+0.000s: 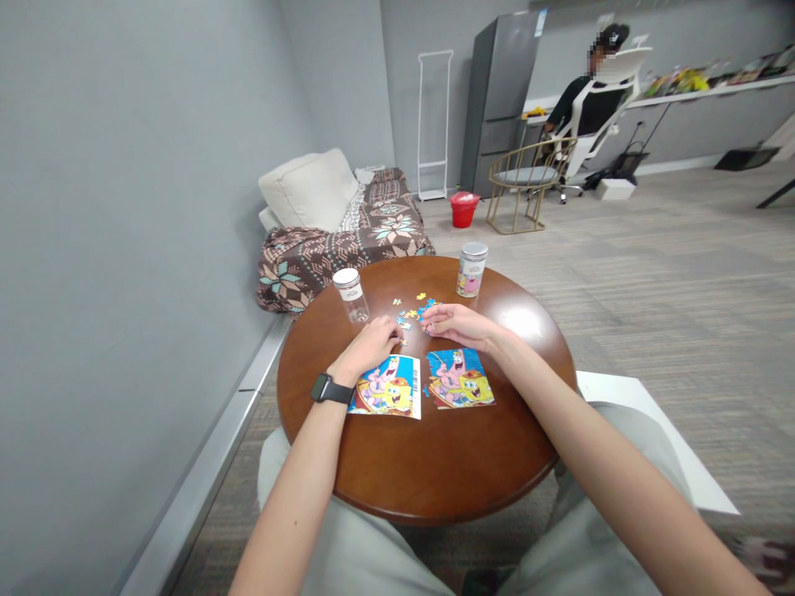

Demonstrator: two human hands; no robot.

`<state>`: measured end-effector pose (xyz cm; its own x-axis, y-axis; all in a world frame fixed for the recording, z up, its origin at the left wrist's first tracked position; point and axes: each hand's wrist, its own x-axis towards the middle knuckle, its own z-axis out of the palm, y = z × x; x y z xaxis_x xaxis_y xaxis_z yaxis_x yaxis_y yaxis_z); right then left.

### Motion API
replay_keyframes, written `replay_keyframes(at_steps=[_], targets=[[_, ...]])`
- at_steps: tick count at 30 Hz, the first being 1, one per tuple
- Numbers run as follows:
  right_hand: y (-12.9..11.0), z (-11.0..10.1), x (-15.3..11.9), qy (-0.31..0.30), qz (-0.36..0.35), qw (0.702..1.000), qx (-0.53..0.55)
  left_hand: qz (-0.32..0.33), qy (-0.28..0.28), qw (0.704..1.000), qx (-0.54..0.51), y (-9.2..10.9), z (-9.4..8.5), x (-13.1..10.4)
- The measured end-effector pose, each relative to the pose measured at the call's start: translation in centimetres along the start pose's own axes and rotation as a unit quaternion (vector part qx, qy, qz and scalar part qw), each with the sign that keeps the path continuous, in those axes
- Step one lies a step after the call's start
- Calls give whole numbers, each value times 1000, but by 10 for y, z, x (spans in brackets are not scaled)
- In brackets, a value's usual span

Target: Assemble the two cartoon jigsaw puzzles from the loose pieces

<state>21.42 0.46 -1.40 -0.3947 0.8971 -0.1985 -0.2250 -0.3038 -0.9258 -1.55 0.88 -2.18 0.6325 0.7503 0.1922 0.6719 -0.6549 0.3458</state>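
Observation:
Loose jigsaw puzzle pieces point(411, 314), mostly blue and yellow, lie scattered near the middle of the round table. My left hand point(373, 343), with a black watch at the wrist, rests at their left edge with its fingers curled; what the fingertips hold, if anything, is hidden. On the other side, my right hand point(458, 324) pinches a small puzzle piece point(426, 324) above the pile. Below my left hand is a printed cartoon picture sheet point(397, 399), partly covered by that hand and wrist. Beside it, under my right wrist, lies a mostly assembled puzzle point(463, 382) of the same picture.
A clear jar with a white lid point(351, 294) stands at the table's left rear, and a labelled jar point(472, 269) at the right rear. The brown table point(428, 472) reaches over my knees. Beyond are a covered couch point(373, 223), a red bin point(463, 211) and a seated person.

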Motion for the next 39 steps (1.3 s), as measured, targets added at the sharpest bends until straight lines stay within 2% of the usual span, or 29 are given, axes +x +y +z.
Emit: replay_keyframes(at_steps=[11, 15, 24, 39], targets=[[-1, 1, -2, 4, 47, 999, -26, -2, 4, 1000, -9, -3, 3, 1], [-1, 3, -2, 0, 30, 999, -34, -17, 8, 1000, -13, -1, 2, 1], [-5, 11, -6, 11, 22, 1000, -12, -7, 0, 1000, 5, 5, -5, 0], [-4, 4, -5, -14, 5, 999, -32, -2, -2, 1000, 18, 2, -3, 0]])
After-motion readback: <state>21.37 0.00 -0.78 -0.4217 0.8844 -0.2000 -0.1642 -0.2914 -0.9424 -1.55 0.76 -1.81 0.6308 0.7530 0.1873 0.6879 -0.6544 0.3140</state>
